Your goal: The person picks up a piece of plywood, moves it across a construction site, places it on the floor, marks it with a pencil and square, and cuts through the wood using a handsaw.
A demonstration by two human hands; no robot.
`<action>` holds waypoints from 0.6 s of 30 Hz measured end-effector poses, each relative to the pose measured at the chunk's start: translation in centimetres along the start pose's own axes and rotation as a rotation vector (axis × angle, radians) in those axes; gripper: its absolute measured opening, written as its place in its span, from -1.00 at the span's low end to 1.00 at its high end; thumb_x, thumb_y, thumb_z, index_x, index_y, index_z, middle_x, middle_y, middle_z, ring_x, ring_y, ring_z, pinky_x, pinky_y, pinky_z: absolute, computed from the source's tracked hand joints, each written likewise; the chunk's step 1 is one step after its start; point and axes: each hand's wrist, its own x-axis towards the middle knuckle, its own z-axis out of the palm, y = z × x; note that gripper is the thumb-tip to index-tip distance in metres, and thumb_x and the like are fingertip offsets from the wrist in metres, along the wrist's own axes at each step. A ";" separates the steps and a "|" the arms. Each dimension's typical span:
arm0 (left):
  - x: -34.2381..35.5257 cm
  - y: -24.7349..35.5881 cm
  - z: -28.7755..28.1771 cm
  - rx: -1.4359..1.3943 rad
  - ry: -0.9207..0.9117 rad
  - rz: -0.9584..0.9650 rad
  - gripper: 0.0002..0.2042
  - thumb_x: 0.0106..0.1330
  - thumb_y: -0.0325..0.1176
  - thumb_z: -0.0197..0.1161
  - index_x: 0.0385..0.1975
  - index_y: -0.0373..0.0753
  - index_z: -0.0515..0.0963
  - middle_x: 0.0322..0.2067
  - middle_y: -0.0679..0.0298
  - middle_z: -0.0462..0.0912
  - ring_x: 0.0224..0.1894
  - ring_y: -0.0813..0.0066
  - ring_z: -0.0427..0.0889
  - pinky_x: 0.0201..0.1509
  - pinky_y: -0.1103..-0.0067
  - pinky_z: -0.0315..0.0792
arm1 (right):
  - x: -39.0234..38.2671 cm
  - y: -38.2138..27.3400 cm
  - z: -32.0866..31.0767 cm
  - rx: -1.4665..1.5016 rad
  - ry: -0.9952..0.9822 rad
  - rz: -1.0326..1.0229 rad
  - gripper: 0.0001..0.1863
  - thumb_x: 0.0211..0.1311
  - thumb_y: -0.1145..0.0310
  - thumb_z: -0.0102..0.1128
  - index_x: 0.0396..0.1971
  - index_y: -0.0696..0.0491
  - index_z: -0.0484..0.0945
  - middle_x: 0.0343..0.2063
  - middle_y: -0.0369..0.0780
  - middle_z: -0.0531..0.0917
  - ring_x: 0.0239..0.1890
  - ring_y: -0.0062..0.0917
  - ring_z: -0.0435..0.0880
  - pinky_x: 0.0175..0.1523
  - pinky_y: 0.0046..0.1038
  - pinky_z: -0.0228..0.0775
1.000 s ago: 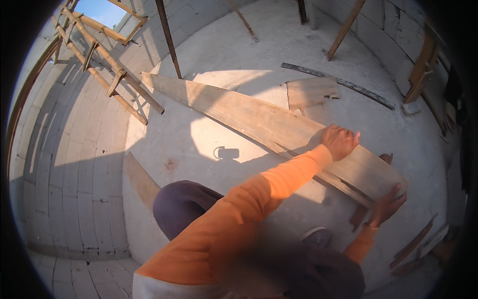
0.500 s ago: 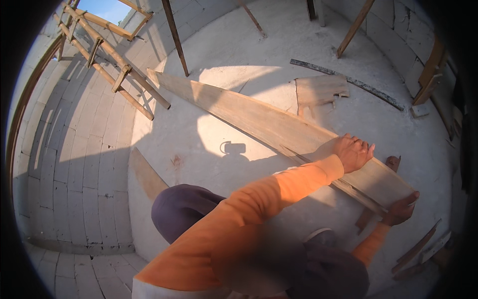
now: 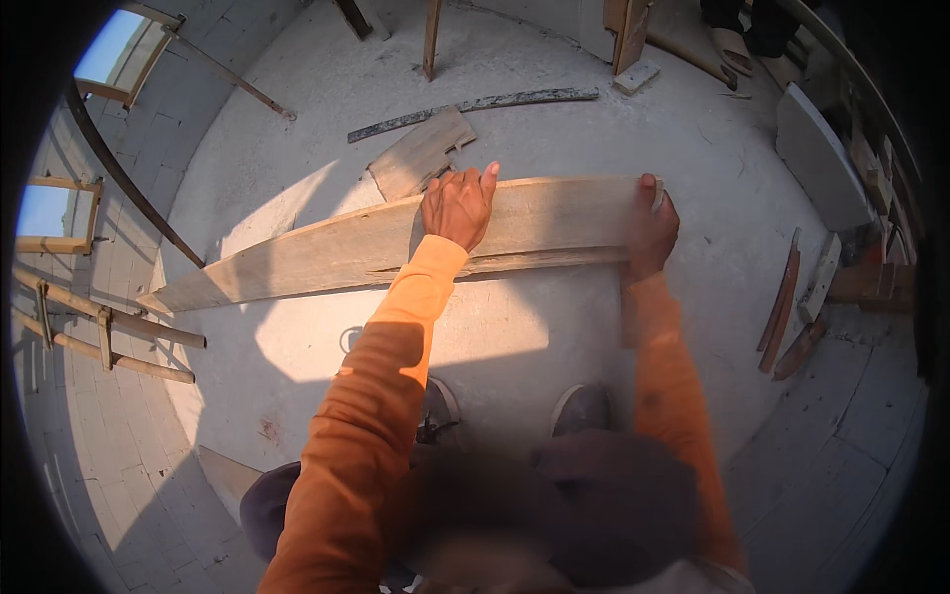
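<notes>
A long, pale wooden plank (image 3: 317,247) stretches across in front of me, its narrow end far to the left. Along its near edge, close to the middle, the wood is split. My left hand (image 3: 458,206) grips the far edge of the plank, fingers curled over it and thumb sticking out. Around the plank's right end my right hand (image 3: 651,233) is closed, slightly blurred, with the thumb side on top. Behind the plank lies a broken, notched piece of board (image 3: 421,153).
A dark, stained strip (image 3: 475,103) lies on the floor beyond. Wood scraps (image 3: 782,297) and a pale slab (image 3: 821,153) are at the right. A bamboo ladder (image 3: 109,332) leans at the left. Another person's foot (image 3: 732,49) shows at the far right.
The view has turned to the right, and the plank now runs more level across it. Both hands keep hold of the plank, the right still at its end.
</notes>
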 end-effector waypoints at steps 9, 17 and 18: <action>1.0 -0.4 -0.3 -0.031 -0.275 0.168 -0.29 0.34 0.37 0.17 -0.29 -0.37 0.53 -0.30 -0.09 0.63 -0.17 -0.04 0.60 -0.03 0.21 0.45 | 0.5 4.4 -4.5 0.043 -0.151 0.028 -0.40 0.48 -0.11 0.11 0.10 0.19 0.51 0.01 0.01 0.61 0.12 -0.20 0.56 0.22 -0.22 0.38; 3.5 -1.4 -2.0 -0.020 -0.317 0.101 -0.28 0.36 0.37 0.15 -0.31 -0.39 0.54 -0.36 -0.17 0.64 -0.24 -0.15 0.63 -0.08 0.13 0.45 | -9.5 9.1 -7.3 -0.742 -0.419 0.066 -0.36 0.31 0.07 0.34 0.13 0.30 0.42 0.02 0.04 0.48 0.12 -0.07 0.46 0.24 -0.15 0.36; 3.9 -1.1 -2.3 -0.021 -0.337 0.093 -0.28 0.36 0.37 0.15 -0.32 -0.39 0.54 -0.37 -0.17 0.65 -0.25 -0.16 0.64 -0.10 0.12 0.45 | -9.9 9.5 -7.3 -0.644 -0.374 0.031 -0.37 0.27 0.13 0.37 0.13 0.31 0.41 0.01 0.04 0.47 0.11 -0.06 0.46 0.24 -0.15 0.36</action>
